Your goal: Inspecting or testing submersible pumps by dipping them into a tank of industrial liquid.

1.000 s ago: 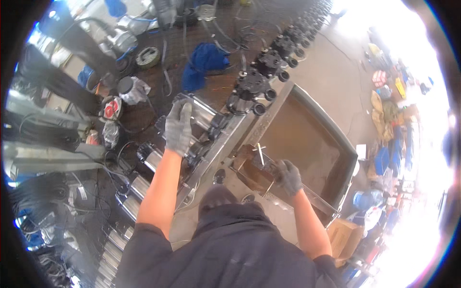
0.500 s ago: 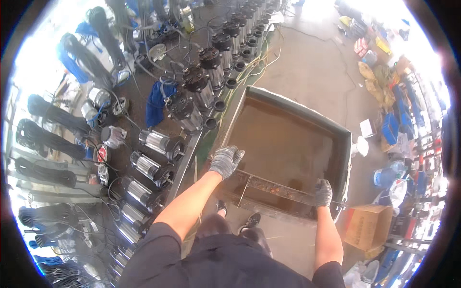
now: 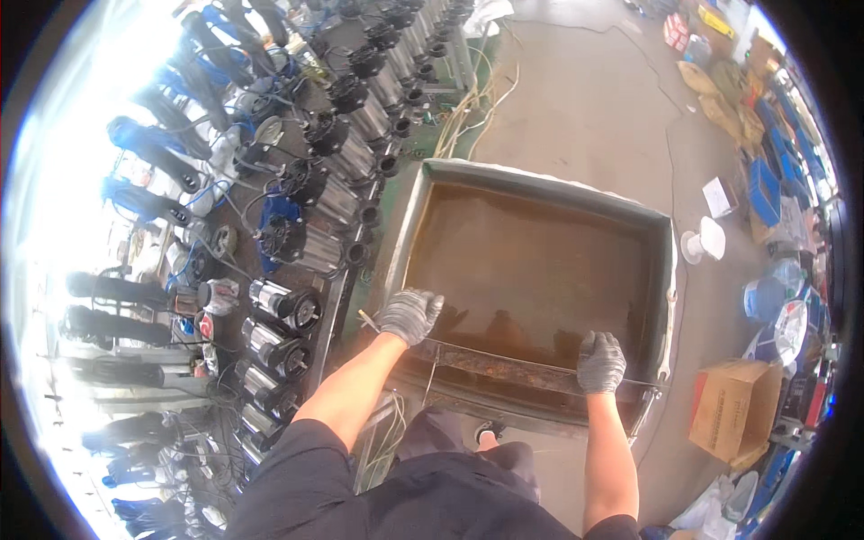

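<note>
The left hand (image 3: 407,317), grey-gloved, is curling beside a thin, pale, stick-like piece (image 3: 367,320); the grey-gloved right hand (image 3: 600,363) is bending over a rusty, flat metal bar (image 3: 493,367). Whether either grip is holding anything, I cannot tell. The bar is spanning a rectangular, grey-rimmed metal tank (image 3: 540,184) of brown water (image 3: 531,265); uneven support could tip it in.

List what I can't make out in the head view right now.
- Left hand, head view: its own back hides the palm and anything gripped.
- Right hand, head view: likewise; its grip on the metal bar is unclear.
- Tank bottom, head view: murky brown liquid covers it.
- Far standing pumps, head view: small, and the top edge cuts off the row.
</note>
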A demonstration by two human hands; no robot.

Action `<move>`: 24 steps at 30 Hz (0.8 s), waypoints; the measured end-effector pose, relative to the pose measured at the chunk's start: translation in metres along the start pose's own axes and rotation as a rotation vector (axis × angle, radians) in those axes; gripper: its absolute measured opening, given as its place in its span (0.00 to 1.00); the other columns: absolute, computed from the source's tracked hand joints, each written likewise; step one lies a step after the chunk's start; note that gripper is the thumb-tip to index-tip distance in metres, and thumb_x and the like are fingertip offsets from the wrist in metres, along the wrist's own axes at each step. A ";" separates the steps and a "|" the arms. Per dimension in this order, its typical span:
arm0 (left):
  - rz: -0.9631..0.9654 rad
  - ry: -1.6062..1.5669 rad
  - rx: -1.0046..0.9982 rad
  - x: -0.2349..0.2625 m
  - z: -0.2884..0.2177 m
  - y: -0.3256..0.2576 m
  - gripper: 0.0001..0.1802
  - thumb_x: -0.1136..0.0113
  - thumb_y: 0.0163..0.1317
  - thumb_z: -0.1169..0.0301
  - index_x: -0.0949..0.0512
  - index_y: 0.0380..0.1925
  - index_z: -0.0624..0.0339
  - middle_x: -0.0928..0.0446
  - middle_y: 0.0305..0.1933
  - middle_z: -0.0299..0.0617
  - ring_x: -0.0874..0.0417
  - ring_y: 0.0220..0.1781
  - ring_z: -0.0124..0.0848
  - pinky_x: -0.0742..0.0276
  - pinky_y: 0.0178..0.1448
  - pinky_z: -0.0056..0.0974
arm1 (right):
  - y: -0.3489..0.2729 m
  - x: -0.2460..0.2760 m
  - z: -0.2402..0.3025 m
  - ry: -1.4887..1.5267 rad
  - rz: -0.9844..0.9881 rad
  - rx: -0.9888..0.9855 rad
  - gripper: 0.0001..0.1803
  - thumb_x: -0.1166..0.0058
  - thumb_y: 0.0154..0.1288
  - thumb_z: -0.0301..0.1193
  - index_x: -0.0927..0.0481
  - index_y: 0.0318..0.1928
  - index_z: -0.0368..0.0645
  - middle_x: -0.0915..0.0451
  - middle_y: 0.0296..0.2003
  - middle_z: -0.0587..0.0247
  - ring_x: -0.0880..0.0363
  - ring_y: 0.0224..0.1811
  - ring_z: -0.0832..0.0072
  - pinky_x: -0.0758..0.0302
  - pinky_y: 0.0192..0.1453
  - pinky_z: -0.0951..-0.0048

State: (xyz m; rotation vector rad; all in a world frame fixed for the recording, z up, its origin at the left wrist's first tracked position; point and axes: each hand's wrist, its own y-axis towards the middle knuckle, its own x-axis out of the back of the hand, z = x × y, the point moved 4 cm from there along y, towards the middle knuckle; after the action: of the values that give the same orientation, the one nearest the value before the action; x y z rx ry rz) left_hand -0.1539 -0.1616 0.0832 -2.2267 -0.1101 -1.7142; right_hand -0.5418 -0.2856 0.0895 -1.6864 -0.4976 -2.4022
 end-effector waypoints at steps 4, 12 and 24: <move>-0.040 -0.009 0.046 0.001 0.002 0.017 0.32 0.62 0.79 0.47 0.18 0.36 0.61 0.16 0.42 0.57 0.18 0.50 0.57 0.25 0.60 0.56 | 0.016 -0.003 -0.003 0.027 -0.014 0.013 0.15 0.49 0.74 0.35 0.18 0.31 0.41 0.17 0.33 0.50 0.18 0.39 0.50 0.20 0.45 0.51; -0.054 -0.021 0.062 0.015 -0.007 0.074 0.32 0.60 0.79 0.45 0.18 0.37 0.61 0.16 0.43 0.57 0.17 0.50 0.57 0.24 0.58 0.57 | 0.075 -0.016 -0.014 0.031 -0.031 -0.037 0.16 0.49 0.76 0.39 0.17 0.34 0.42 0.16 0.35 0.50 0.16 0.40 0.49 0.20 0.47 0.50; -0.024 -0.097 0.155 0.034 -0.002 0.168 0.35 0.60 0.78 0.40 0.17 0.39 0.62 0.15 0.40 0.59 0.16 0.49 0.60 0.22 0.57 0.57 | 0.166 -0.032 -0.018 -0.039 0.073 -0.127 0.22 0.56 0.80 0.45 0.16 0.40 0.42 0.15 0.41 0.49 0.16 0.43 0.47 0.20 0.50 0.49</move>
State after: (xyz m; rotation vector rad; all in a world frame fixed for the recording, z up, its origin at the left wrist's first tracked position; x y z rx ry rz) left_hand -0.1034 -0.3251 0.0807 -2.2019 -0.2839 -1.5532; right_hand -0.4927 -0.4482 0.0829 -1.7722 -0.2888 -2.3989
